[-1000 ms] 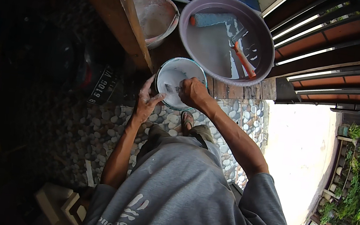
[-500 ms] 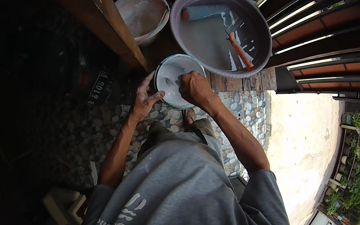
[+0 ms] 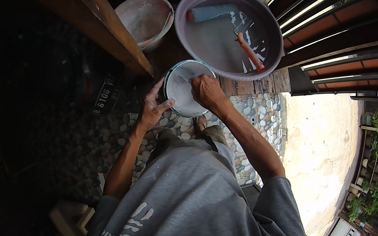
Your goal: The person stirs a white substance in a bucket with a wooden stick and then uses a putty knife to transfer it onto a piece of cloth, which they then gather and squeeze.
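My left hand (image 3: 153, 106) holds a white bucket (image 3: 175, 75) with a teal rim, its fingers round the outside and its thumb over the near edge. White, paste-like stuff (image 3: 183, 97) coats the inside and lies at the bottom. Reaching in over the right side of the rim, my right hand (image 3: 207, 92) is closed, knuckles up. Whatever it grips is hidden by the hand. White smears show on my left fingers and thumb.
Ahead, a purple basin (image 3: 179, 35) of cloudy water holds a paint roller (image 3: 212, 12) with an orange handle. Left of it stands a stained bucket (image 3: 157, 41). A wooden beam (image 3: 96, 8) slants close to my left hand. Pebbled floor (image 3: 258, 115) lies below; a slatted gate (image 3: 340, 59) is at right.
My right hand has shifted slightly within the bucket. A greyish streak seen beside it before no longer shows. The basin and stained bucket sit slightly further left in view.
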`<state>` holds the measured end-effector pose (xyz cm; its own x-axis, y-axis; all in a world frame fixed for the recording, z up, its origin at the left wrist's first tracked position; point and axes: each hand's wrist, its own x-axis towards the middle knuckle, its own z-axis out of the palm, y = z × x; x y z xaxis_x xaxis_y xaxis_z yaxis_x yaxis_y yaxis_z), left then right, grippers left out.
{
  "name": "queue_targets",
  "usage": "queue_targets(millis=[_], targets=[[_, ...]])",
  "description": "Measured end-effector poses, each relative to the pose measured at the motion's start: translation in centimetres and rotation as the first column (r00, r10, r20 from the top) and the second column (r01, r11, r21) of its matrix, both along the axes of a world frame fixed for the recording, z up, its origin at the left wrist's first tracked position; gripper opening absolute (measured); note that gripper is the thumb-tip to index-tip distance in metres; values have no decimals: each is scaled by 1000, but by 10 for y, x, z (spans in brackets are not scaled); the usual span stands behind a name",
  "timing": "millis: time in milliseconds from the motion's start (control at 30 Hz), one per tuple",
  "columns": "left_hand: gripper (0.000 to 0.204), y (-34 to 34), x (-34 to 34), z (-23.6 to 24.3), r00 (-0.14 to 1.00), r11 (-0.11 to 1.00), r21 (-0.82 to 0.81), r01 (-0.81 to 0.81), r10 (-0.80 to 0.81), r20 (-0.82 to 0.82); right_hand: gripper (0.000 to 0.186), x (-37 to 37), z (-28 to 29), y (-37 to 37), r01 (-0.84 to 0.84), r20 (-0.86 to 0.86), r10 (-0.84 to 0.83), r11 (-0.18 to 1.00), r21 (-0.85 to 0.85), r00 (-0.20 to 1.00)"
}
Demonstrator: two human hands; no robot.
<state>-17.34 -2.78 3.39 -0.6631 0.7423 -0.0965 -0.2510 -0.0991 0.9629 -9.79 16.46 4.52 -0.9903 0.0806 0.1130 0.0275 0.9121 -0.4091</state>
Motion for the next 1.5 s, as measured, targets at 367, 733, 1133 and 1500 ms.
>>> queue_targets(millis=[367,733,1133,1500], targets=[[75,-2,-1,-6,1000,999,-48,0,-1,-22,16,22,-17,-16,242,256,-165,920,-307,952],[74,3,3,7,999,997,-47,53,-54,-5,17,-4,-16,-2,295,57,-299,858,-420,952],[72,-13,-9,0,997,993,-117,31,-39,-68,7,27,-11,-15,279,98,-262,911,-302,960],[73,1,-3,10,995,992,-99,83,-87,-41,10,25,-11,-21,36,-55,-50,972,-230,997]])
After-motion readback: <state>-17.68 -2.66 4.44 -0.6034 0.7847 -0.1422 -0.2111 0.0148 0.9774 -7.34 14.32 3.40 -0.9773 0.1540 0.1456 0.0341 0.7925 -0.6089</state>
